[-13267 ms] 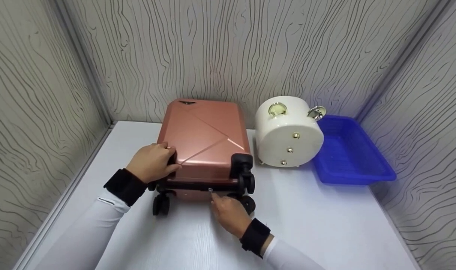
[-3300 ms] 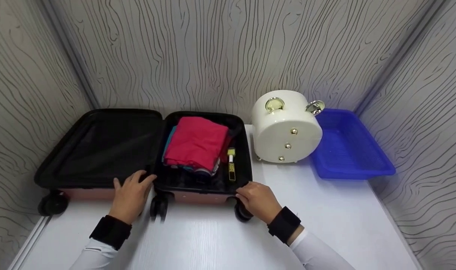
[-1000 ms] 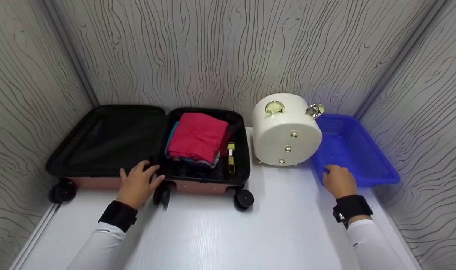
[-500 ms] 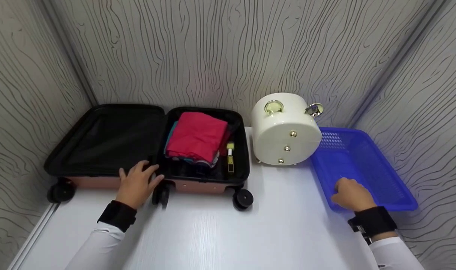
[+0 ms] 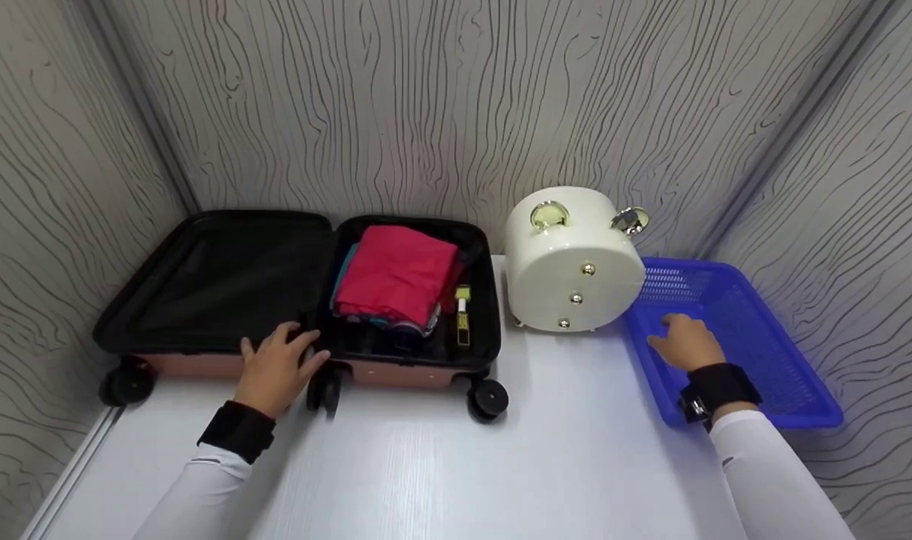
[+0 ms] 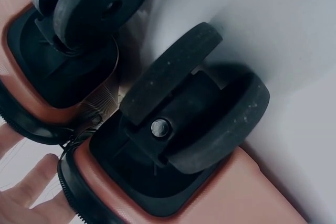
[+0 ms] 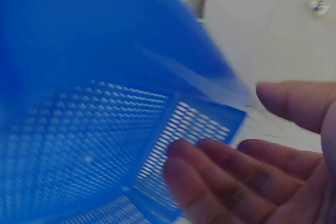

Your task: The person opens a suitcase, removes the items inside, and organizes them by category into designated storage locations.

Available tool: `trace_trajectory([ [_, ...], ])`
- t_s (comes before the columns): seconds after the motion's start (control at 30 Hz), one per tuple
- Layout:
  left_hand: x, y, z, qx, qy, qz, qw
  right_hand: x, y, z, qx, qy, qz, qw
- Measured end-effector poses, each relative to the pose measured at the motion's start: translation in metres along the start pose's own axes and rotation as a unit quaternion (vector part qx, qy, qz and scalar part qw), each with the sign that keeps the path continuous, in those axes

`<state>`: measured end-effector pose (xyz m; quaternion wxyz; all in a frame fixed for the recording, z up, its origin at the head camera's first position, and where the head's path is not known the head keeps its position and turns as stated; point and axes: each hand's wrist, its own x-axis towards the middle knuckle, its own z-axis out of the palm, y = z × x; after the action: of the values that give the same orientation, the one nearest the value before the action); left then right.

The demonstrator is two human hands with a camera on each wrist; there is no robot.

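Head view, left hand point(image 5: 274, 366): rests with relaxed, spread fingers on the near rim of the open suitcase point(image 5: 223, 281), at the hinge between its two halves
Head view, suitcase: lies open flat at the left of the white tabletop point(image 5: 441, 465); the right half holds a folded red cloth point(image 5: 396, 274) and a small yellow bottle point(image 5: 462, 324) beside it
Head view, right hand point(image 5: 685, 343): reaches over the near left rim of the blue basket point(image 5: 793, 367), fingers loosely bent, gripping nothing
Head view, basket: at the right of the tabletop, just beside a cream round case point(image 5: 572, 262)
Left wrist view: two black wheels point(image 6: 194, 114) of the suitcase fill the frame; fingertips point(image 6: 26, 192) lie open at the lower left
Right wrist view: open fingers point(image 7: 220, 171) hover just above the blurred blue mesh of the basket point(image 7: 79, 140); whether they touch it, I cannot tell
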<state>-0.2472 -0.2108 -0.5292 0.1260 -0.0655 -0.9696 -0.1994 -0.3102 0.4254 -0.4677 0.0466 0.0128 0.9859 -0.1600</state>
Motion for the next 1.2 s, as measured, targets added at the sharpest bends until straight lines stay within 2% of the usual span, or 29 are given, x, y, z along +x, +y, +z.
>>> trace_trajectory([
  [0.17, 0.001, 0.0, 0.001, 0.003, 0.001, 0.0, 1.0, 0.014, 0.002, 0.003, 0.028, -0.015, 0.006, 0.999],
  [0.33, 0.001, 0.0, 0.002, 0.013, 0.006, 0.007, 0.9999, 0.014, 0.002, 0.004, 0.058, -0.044, -0.008, 0.997],
  [0.6, 0.002, -0.002, 0.002, 0.006, -0.001, 0.003, 1.0, 0.007, -0.003, -0.004, 0.036, -0.106, -0.006, 0.994],
  [0.87, 0.002, -0.001, 0.001, 0.009, -0.005, 0.002, 0.9999, -0.016, -0.001, -0.009, 0.039, -0.176, -0.034, 0.983],
  [1.0, 0.002, -0.001, 0.001, 0.014, -0.001, 0.006, 0.9999, -0.031, -0.005, -0.008, 0.055, -0.209, -0.02, 0.976],
  [1.2, 0.002, 0.0, 0.002, 0.01, 0.003, 0.007, 0.9999, -0.056, -0.02, -0.004, 0.074, -0.232, -0.013, 0.97],
])
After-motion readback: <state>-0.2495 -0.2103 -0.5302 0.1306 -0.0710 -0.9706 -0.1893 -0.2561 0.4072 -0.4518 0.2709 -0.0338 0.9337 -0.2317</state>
